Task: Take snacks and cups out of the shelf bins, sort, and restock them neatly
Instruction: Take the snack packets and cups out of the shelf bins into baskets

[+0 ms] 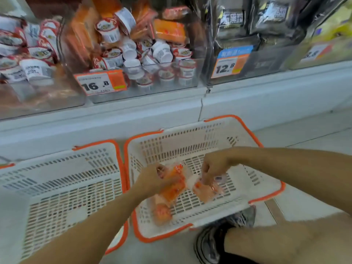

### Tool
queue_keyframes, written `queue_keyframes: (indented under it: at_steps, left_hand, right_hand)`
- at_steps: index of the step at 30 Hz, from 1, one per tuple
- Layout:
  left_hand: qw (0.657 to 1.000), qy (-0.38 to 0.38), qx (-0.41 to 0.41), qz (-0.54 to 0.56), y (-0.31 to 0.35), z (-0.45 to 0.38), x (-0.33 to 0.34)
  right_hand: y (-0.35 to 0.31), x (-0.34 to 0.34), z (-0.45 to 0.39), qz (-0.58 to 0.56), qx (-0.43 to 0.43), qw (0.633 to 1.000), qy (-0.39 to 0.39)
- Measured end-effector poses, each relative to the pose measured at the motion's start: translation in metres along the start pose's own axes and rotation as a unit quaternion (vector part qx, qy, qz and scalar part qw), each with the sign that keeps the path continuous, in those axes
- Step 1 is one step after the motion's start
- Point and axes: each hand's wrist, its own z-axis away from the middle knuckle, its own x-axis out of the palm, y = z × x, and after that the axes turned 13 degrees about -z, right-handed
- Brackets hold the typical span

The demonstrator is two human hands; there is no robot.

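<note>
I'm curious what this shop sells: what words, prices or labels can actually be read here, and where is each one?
"16.8": orange price tag on the clear bin of small cups.
"12.8": orange and blue price tag on the bin of dark packets.
".8", the rest hidden by glare: price tag on the far right bin.
Print on the cups, dark packets and orange snack packs in the basket: too blurred to read.

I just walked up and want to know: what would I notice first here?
Probably the two hands, the left hand and right hand, each gripping orange snack packets low inside the white basket with the orange rim. Beside it on the left sits another basket. Above, a clear bin holds jumbled little cups behind a 16.8 price tag.
</note>
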Motion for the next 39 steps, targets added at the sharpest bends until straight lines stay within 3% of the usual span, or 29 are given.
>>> queue_keyframes:
  at_steps: [5,9,12,16,19,22,24,25,29,35,39]
  left_hand:
    - [0.993,-0.105,-0.039,-0.034,-0.03,-0.001,0.057]
    - [0.984,-0.155,-0.029,-0.086,-0.025,-0.004,0.051]
    - [0.993,-0.038,0.009,-0.108,-0.008,-0.013,0.019]
    - [0.965,0.23,0.104,-0.075,0.032,-0.024,-0.067]
    - [0.916,0.362,0.171,-0.045,0.064,-0.022,-0.146]
    - [0.884,0.425,0.159,-0.108,0.072,-0.035,-0.208]
    - [0.892,0.401,0.111,-0.176,0.067,-0.052,-0.237]
    - [0.904,0.366,0.082,-0.204,0.065,-0.059,-0.247]
    - [0.963,0.182,0.003,-0.199,0.068,-0.082,-0.277]
    - [0.95,0.063,-0.012,-0.305,0.079,-0.103,-0.294]
    - [0.944,0.081,0.032,-0.319,0.069,-0.109,-0.297]
  right_hand:
    - [0.025,0.036,-0.029,-0.023,0.02,0.999,-0.017]
    - [0.027,0.032,-0.043,-0.092,0.026,0.995,-0.017]
    - [0.008,0.006,-0.032,-0.048,-0.052,0.997,0.019]
    - [-0.036,-0.049,-0.003,-0.037,-0.195,0.963,0.182]
    - [-0.069,-0.098,0.026,-0.111,-0.301,0.894,0.312]
    - [-0.104,-0.139,0.047,-0.139,-0.376,0.798,0.45]
    - [-0.119,-0.162,0.048,-0.116,-0.371,0.763,0.516]
    - [-0.122,-0.172,0.043,-0.1,-0.35,0.765,0.531]
    - [-0.129,-0.201,0.03,-0.066,-0.221,0.848,0.477]
    - [-0.14,-0.226,0.006,-0.03,-0.141,0.895,0.421]
    - [-0.135,-0.236,0.0,0.013,-0.161,0.896,0.414]
